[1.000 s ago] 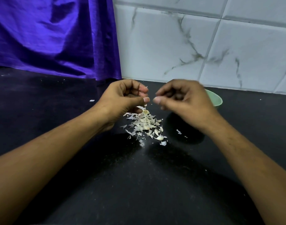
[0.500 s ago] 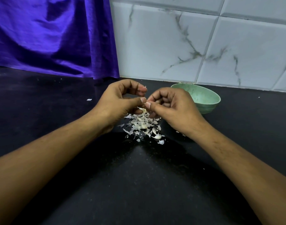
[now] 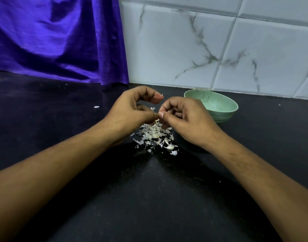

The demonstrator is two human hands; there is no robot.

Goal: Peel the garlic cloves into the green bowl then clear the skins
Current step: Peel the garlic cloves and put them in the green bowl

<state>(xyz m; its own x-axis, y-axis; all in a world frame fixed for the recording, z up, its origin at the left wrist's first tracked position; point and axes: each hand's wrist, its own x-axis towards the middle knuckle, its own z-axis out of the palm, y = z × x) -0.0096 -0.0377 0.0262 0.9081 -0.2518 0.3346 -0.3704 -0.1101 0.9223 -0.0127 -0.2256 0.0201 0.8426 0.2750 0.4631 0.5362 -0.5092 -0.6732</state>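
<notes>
The black surface (image 3: 149,198) holds it all. The green bowl (image 3: 225,110) sits at the back, just beside the right hand (image 3: 186,119). The left hand (image 3: 130,110) meets it above the pile of skins (image 3: 153,134). Each grip is curled tight, and together they pinch one small garlic clove (image 3: 156,120), mostly hidden. To do this well, I think: hold the clove firm, pull the skin off in little bits, and let them fall on the pile.
</notes>
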